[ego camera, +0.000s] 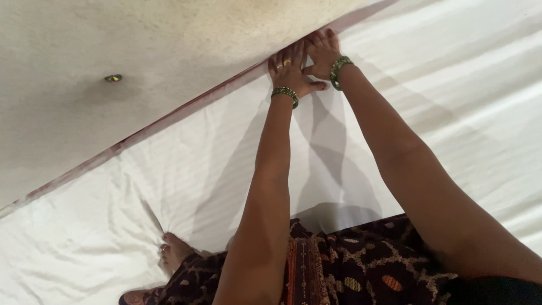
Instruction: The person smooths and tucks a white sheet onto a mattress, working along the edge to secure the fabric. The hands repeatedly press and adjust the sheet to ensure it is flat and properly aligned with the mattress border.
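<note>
White sheet (395,85) edge pressed at the wall by both flat hands (305,65), fingertips hidden

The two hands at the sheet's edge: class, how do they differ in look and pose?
The left hand wears gold rings; on the right hand none can be seen. The left hand lies nearer, thumb spread over the white sheet; the right hand reaches farther, fingers at the dark red edge. Both wear green bangles.

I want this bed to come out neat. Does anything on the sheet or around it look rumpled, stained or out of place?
Yes. The white sheet is creased, with folds bunching around the foot at lower left. The wall shows a dark smudge around a small shiny fitting. Both hands, left hand and right hand, press the sheet's edge at the wall.
</note>
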